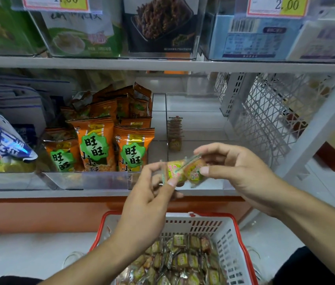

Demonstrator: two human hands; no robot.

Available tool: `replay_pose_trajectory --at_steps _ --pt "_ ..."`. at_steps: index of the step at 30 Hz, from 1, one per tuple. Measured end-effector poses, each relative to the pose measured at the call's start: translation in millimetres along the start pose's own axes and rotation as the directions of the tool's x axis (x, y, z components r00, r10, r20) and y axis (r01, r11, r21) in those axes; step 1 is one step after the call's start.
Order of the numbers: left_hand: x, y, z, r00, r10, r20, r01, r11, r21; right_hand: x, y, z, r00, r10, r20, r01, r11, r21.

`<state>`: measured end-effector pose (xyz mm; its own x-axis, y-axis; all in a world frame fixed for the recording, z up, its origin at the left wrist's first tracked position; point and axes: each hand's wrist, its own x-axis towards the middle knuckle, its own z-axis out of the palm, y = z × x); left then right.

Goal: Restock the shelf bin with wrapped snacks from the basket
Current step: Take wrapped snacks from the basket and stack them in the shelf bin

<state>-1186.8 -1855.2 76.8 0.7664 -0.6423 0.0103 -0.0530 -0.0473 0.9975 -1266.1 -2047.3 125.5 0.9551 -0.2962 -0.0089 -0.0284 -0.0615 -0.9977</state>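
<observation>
Holding two small wrapped snacks between them, the person's hands meet just in front of the lower shelf's front edge; the left hand has its thumb and curled fingers pinched on the left snack, a yellowish packet with pink and green print; the right hand grips the right snack between thumb and forefinger, its other fingers loosely curved above; the two packets touch each other (whether they are joined at the wrapper cannot be told).

Behind the hands stands the clear shelf bin, at the right end of the lower shelf; near its left wall a short row of the same kind of wrapped snacks stands on edge, and the rest of its white floor shows bare; just left of it another clear bin holds upright orange snack bags with green labels; further left lie blue and white bags.

Below the hands, on the tiled floor against the shelf's orange base, sits the white basket with a red rim; a heap of wrapped snacks fills its bottom.

On the upper shelf, clear bins carry yellow price tags; a white mesh panel closes the shelf's right side.
</observation>
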Motion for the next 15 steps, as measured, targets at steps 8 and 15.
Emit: replay_pose_trajectory --at_steps 8,15 --pt "-2 -4 -1 0.981 -0.063 0.182 0.071 0.997 -0.035 -2 7 -1 0.979 -0.113 0.167 0.182 0.855 -0.485" --pt "4 -10 2 0.987 -0.074 0.144 0.098 0.981 -0.169 -1 16 8 0.999 0.014 0.037 -0.006 0.979 -0.206"
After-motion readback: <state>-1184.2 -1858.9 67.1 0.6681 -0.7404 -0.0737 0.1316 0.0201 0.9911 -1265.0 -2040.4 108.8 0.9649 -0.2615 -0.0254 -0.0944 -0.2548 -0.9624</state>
